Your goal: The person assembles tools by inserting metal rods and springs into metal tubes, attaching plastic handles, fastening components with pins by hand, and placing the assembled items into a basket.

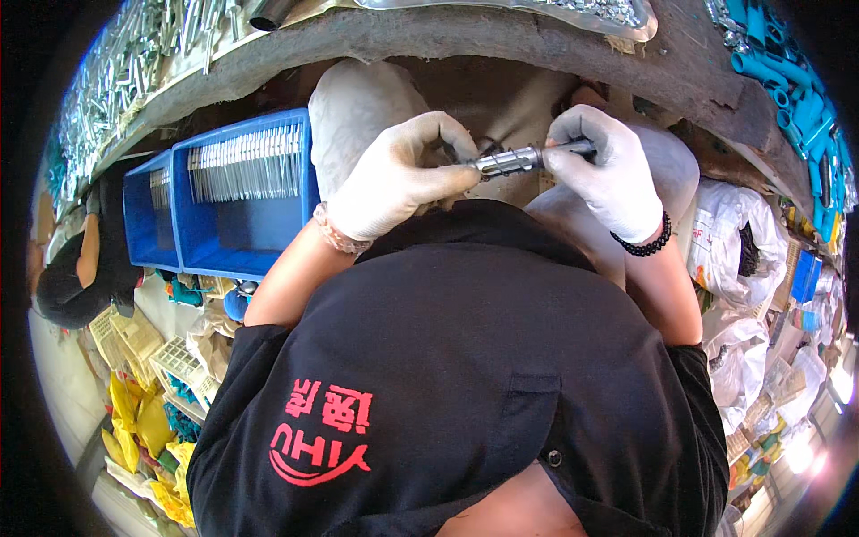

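Both my hands wear white gloves and meet over my lap. Between them lies a shiny metal cylinder (510, 163) with dark bands or wire around it; its exact kind is unclear. My left hand (394, 174) pinches its left end between thumb and fingers. At the other end, my right hand (608, 174) is closed around it, and a short dark rod (583, 147) shows between the fingers. The glove hides part of that end.
On my left stand blue crates (242, 192) holding rows of thin metal rods. A bench edge (501, 34) runs ahead, with loose metal parts (152, 54) and a tray (649, 29). Teal tubes (801, 107) lie right, above white bags (738, 237). Another person (76, 277) is far left.
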`<state>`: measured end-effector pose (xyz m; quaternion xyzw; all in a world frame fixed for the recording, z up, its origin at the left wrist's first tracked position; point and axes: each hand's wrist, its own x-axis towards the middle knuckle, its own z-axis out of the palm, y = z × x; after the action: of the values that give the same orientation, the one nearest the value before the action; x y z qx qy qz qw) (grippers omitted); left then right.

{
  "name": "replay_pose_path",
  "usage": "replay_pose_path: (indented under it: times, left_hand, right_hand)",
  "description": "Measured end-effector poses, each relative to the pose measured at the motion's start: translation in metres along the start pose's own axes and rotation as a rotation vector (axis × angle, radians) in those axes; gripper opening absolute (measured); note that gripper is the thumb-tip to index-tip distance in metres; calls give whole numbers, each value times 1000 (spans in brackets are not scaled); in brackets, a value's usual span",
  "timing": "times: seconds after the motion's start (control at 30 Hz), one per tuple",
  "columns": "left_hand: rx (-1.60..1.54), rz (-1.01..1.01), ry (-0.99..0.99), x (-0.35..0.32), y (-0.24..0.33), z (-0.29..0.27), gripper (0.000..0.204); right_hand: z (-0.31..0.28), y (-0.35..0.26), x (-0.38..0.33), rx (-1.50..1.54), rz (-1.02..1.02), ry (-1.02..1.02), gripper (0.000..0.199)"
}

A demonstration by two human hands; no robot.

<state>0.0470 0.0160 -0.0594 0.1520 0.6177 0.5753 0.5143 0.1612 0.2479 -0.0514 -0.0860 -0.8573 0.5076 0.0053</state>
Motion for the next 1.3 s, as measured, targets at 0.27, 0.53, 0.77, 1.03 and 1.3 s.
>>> replay_pose_path:
  times: [0.27, 0.53, 0.77, 1.03, 1.3]
  left_hand:
    - [78, 113, -19, 10, -10, -6, 24]
    - [90, 65, -70, 7, -3, -3, 25]
    - [3, 1, -50, 12, 3, 4, 22]
    - [129, 60, -5, 14, 15, 10, 19]
    - [11, 22, -195, -4, 23, -1, 18]
  right_hand:
    - [6, 5, -2, 149, -41, 1, 20]
    - [4, 5, -4, 118, -122, -19, 19]
    - [9, 10, -4, -57, -315, 117, 9]
    - [5, 13, -12, 334, 133, 42, 13]
    - [-28, -16, -1, 380, 180, -162, 13]
